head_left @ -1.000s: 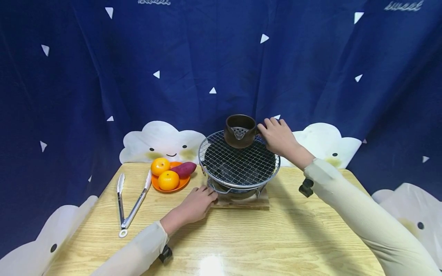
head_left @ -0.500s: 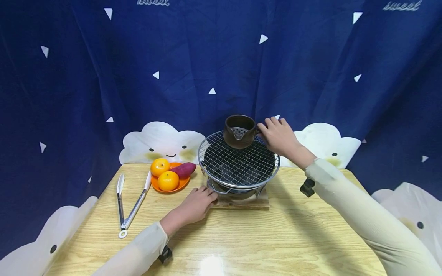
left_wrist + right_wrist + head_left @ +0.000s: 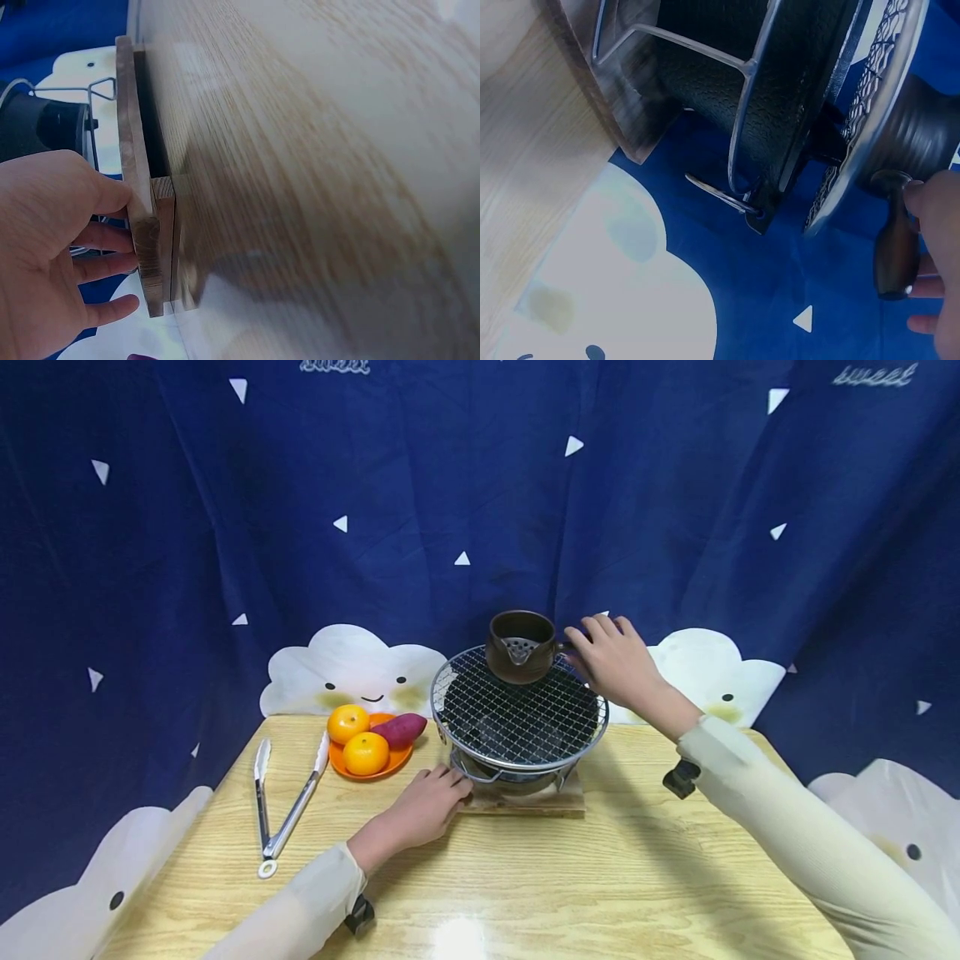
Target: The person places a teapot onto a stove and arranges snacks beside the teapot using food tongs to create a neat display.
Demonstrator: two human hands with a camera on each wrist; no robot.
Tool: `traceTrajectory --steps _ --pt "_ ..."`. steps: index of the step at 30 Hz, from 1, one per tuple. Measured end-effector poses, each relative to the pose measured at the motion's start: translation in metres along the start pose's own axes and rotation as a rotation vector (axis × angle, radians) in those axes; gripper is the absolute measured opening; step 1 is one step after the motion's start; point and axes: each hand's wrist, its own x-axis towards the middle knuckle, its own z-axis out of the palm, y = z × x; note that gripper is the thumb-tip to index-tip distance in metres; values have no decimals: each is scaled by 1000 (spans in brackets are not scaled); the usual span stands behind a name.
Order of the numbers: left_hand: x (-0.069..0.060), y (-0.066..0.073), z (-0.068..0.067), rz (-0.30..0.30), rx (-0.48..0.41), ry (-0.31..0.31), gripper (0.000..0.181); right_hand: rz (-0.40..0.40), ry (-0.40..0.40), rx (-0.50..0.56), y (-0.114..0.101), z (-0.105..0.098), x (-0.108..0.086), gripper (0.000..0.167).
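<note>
A dark brown pot (image 3: 522, 662) with a spout and side handle stands on the round wire grate (image 3: 517, 727) of a stove. My right hand (image 3: 617, 662) is at its handle; in the right wrist view the loosely bent fingers and thumb lie beside the handle (image 3: 896, 259), not wrapped round it. The stove rests on a wooden board (image 3: 525, 807). My left hand (image 3: 426, 806) touches the board's left front corner; in the left wrist view its extended fingertips rest against the board (image 3: 133, 150).
Left of the stove, an orange plate (image 3: 382, 770) bears two oranges (image 3: 366, 752) and a purple sweet potato (image 3: 401, 727). Metal tongs (image 3: 294, 814) lie spread farther left on the wooden table (image 3: 525, 893). A blue curtain (image 3: 420, 468) hangs behind.
My right hand has loosened its fingers from the pot's handle and shifted slightly right. The pot and my left hand have stayed in place.
</note>
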Motion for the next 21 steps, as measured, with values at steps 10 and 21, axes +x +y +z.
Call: traceTrajectory --steps 10,21 --pt "0 0 0 -3 0 -7 16 27 16 3 2 -20 -18 44" --pt "-1 -2 1 1 -11 -8 20 86 50 61 -1 -34 -52 54"
